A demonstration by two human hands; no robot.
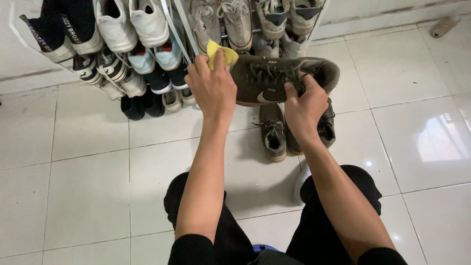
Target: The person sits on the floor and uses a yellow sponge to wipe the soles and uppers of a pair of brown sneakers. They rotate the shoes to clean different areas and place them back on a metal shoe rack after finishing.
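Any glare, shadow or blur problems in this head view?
Head view: bright window glare on the floor tiles at right, with small specular spots near the knees; soft shadow under the dark shoe and arms; left hand and right hand sharp; wide-angle lens bends the shoe rack.

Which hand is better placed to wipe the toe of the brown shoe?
Probably the left hand: it holds the yellow cloth right against the toe of the brown shoe. The right hand grips the shoe's side.
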